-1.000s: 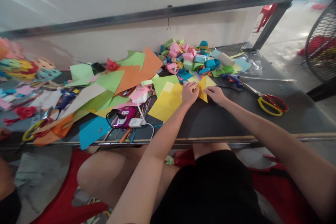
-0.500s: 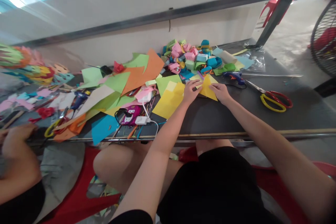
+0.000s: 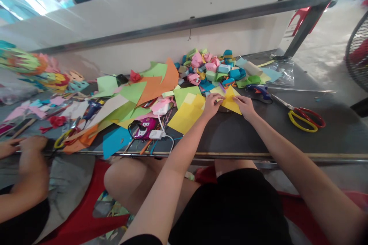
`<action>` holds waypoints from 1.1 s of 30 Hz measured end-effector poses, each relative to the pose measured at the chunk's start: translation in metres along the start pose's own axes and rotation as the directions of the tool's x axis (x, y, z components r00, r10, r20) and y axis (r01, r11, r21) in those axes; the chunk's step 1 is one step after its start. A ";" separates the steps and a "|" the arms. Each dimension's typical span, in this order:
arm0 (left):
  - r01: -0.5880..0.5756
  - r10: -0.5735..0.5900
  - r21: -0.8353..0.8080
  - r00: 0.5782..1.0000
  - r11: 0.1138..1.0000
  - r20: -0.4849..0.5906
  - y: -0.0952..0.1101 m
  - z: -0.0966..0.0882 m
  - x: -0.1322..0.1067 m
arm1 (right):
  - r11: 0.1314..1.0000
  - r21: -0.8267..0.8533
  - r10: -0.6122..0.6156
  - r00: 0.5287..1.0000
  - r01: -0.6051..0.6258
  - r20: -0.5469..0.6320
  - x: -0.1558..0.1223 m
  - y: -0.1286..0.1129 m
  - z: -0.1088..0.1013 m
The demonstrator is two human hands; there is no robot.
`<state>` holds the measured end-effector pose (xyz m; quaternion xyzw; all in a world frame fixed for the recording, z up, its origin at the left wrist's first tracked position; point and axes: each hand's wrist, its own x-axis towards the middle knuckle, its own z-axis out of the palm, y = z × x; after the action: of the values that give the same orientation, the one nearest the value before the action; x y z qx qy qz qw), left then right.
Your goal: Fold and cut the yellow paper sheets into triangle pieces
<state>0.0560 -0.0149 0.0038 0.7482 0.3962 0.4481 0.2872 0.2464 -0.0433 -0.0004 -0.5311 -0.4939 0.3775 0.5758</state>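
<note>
My left hand (image 3: 212, 104) and my right hand (image 3: 246, 106) both pinch a yellow paper sheet (image 3: 231, 98) that stands folded on the dark table (image 3: 258, 134). The left fingers grip its left edge, the right fingers its lower right edge. A larger yellow sheet (image 3: 185, 114) lies flat just left of my left hand. Behind the paper is a heap of small folded paper pieces (image 3: 212, 67) in pink, blue and green.
Red and yellow scissors (image 3: 304, 116) lie to the right, a blue glue gun (image 3: 258, 90) behind my right hand. Loose orange, green and blue sheets (image 3: 138, 92), a purple device (image 3: 143, 127) and a white charger (image 3: 156, 134) cover the left. Another person's hands (image 3: 20, 146) rest at far left.
The view has shifted, so the table sits slightly lower and further right. The yellow paper has opened out a little between my hands. Another person's hands came into view at left.
</note>
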 end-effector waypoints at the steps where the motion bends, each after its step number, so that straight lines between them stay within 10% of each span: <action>1: 0.005 -0.005 -0.021 1.000 1.000 0.012 -0.001 0.001 0.000 | 1.000 -0.008 -0.009 1.000 0.009 -0.002 0.000 0.000 0.000; 19: 0.138 -0.089 -0.311 0.982 0.940 0.165 -0.002 -0.001 0.000 | 0.999 0.047 0.016 0.997 -0.020 0.077 0.001 -0.001 -0.002; 33: 0.070 -0.052 -0.217 0.995 0.974 0.089 0.004 0.001 0.000 | 0.994 0.102 0.040 0.999 -0.042 0.022 -0.002 -0.011 0.000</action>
<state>0.0581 -0.0168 0.0067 0.7172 0.3547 0.4487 0.3980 0.2453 -0.0470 0.0103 -0.5072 -0.4687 0.4192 0.5893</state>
